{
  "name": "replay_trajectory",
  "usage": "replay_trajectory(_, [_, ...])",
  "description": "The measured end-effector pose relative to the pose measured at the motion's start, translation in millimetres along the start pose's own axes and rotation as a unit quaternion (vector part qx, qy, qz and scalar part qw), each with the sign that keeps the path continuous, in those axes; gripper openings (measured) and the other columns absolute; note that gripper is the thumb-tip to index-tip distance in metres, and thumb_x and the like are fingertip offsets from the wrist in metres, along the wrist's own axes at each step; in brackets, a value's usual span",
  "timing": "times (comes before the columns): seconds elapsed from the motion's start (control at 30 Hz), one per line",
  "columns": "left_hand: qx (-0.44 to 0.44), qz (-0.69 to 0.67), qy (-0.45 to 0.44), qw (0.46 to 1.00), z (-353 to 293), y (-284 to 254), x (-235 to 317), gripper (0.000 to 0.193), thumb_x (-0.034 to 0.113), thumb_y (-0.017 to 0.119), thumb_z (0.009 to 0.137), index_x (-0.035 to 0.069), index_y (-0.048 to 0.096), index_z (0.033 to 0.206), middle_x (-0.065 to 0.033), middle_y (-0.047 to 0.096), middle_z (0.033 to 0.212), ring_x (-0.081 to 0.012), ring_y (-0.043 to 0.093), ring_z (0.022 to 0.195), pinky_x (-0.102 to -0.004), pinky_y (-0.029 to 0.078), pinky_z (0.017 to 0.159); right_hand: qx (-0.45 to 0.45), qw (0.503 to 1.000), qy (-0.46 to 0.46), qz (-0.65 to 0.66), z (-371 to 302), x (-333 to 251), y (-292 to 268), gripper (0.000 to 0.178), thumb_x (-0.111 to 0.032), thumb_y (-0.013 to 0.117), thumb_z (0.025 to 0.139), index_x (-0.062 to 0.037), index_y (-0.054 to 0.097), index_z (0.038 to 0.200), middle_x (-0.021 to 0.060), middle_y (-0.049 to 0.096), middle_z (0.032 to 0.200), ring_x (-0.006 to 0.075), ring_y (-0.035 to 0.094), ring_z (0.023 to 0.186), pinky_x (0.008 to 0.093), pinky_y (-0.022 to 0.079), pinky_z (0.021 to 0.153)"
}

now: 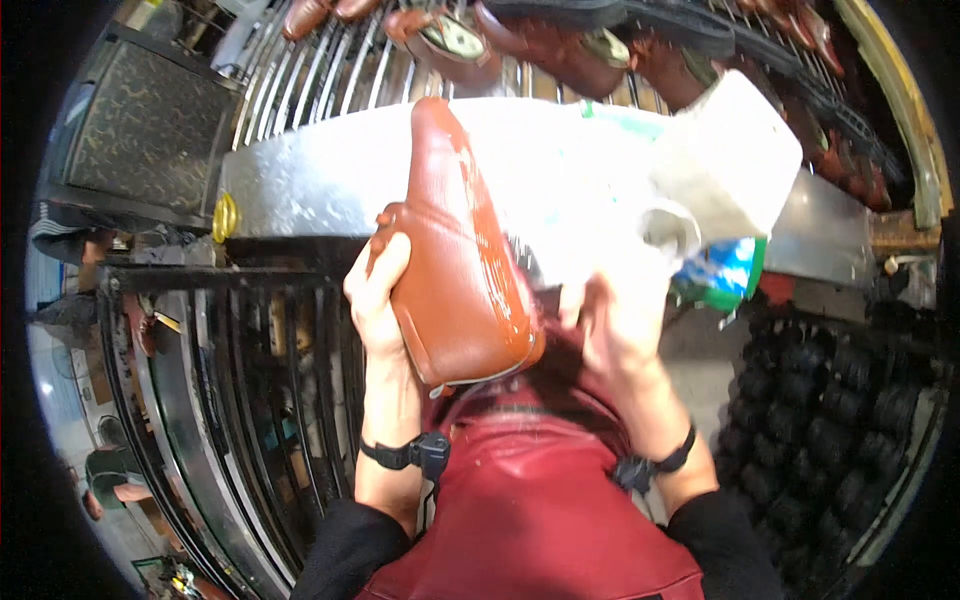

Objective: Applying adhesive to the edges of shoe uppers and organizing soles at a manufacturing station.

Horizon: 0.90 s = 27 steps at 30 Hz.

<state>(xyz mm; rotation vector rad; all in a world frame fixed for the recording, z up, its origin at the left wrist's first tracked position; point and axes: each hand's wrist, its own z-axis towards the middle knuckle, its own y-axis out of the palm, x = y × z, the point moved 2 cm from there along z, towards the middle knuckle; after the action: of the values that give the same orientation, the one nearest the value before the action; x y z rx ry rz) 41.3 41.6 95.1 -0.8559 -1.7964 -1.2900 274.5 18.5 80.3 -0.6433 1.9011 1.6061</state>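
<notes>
A brown leather boot [440,260] is tilted up in front of me, its narrow end pointing away. My left hand [378,295] is closed round its left side, thumb on the leather. A wet-looking, glossy band runs down the boot's right side, and a small zip pull shows at its lower edge. Just right of the boot's lower part is my right hand [620,310], fingers bent together, partly blurred and washed out by light. What it may hold cannot be made out. A white block-like container [735,155] with a round ring-shaped opening [668,230] stands beyond that hand.
A metal-edged bench [290,190] with a bright white top lies ahead. Behind it, several brown shoes [450,45] rest on a slatted rack [350,75]. A blue-green plastic bag [725,275] hangs at the bench's right. Black bars [300,370] stand left; dark stacked pieces [830,420] lie right.
</notes>
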Motion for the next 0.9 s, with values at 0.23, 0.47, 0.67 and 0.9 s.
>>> replay_trajectory(0.23, [0.036, 0.326, 0.254, 0.91, 169.6, -1.8, 72.2, 0.023, 0.008, 0.081, 0.086, -0.005, 0.079, 0.105, -0.0042, 0.076, 0.093, -0.0101, 0.067, 0.082, -0.0261, 0.054, 0.076, 0.19, 0.981, 0.012, 0.036, 7.4, -6.1, 0.7, 0.021, -0.017, 0.061, 0.108, 0.0037, 0.064, 0.109, 0.0149, 0.073, 0.087, 0.0245, 0.073, 0.065, 0.0352, 0.062, 0.055])
replay_trajectory(0.47, [0.183, 0.758, 0.07, 0.622, 353.1, 49.9, 84.6, 0.056, 0.045, 0.081, 0.075, 0.01, 0.079, 0.118, -0.0211, 0.073, 0.127, -0.0376, 0.07, 0.119, -0.0473, 0.057, 0.1, 0.217, 0.974, -0.065, -0.013, 3.8, -35.8, -14.1, 0.024, -0.02, 0.062, 0.108, 0.0036, 0.062, 0.104, 0.0167, 0.073, 0.087, 0.0239, 0.072, 0.062, 0.0343, 0.061, 0.052])
replay_trajectory(0.67, [0.195, 0.726, 0.132, 0.646, 324.5, -5.9, 106.9, 0.09, 0.072, 0.073, 0.08, 0.0, 0.069, 0.134, -0.0265, 0.067, 0.136, -0.0453, 0.062, 0.129, -0.0489, 0.048, 0.111, 0.207, 0.977, -0.048, -0.016, 8.4, -36.7, -3.8, 0.025, -0.022, 0.062, 0.108, 0.0026, 0.061, 0.104, 0.017, 0.072, 0.087, 0.0239, 0.072, 0.062, 0.0347, 0.061, 0.051])
replay_trajectory(0.9, [0.475, 0.577, 0.451, 0.488, -151.9, -135.1, 343.8, 0.029, 0.02, 0.072, 0.099, 0.001, 0.075, 0.121, -0.0098, 0.079, 0.107, -0.0158, 0.074, 0.091, -0.0291, 0.059, 0.082, 0.149, 0.988, -0.033, -0.012, -8.3, -46.4, -20.5, 0.023, -0.021, 0.061, 0.108, 0.0017, 0.061, 0.105, 0.0168, 0.072, 0.085, 0.0234, 0.072, 0.061, 0.0345, 0.06, 0.051])
